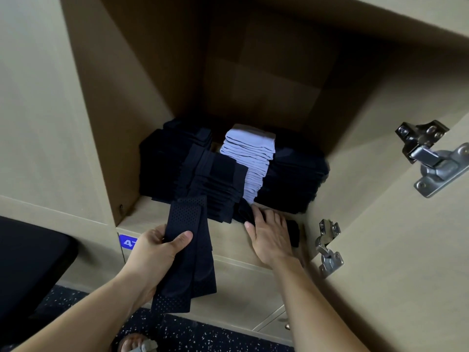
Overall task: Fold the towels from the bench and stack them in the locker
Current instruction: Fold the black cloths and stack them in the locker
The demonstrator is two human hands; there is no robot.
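Beige panels frame the open locker (147,212), its door swung out to the right on metal hinges (429,153). Folded dark towels (215,189) fill the left and middle of the locker floor, reaching to its front edge. A pale blue-grey stack (251,158) stands behind them, toward the back.

The left hand (154,252) grips a folded dark towel (190,250) just outside the front edge, thumb on top and fingers curled beneath. This towel is thin, perforated cloth. It looks light and limp, and its lower end hangs below the hand.

The right hand (269,235) lies flat, fingers spread, on another dark folded piece (293,232) at the front right corner.

Such soft fabric likely slumps and unfolds when held at one end. Supporting it from under the middle, or pinching across the folded edges, should keep the layers together. It probably slides easily on the stack.
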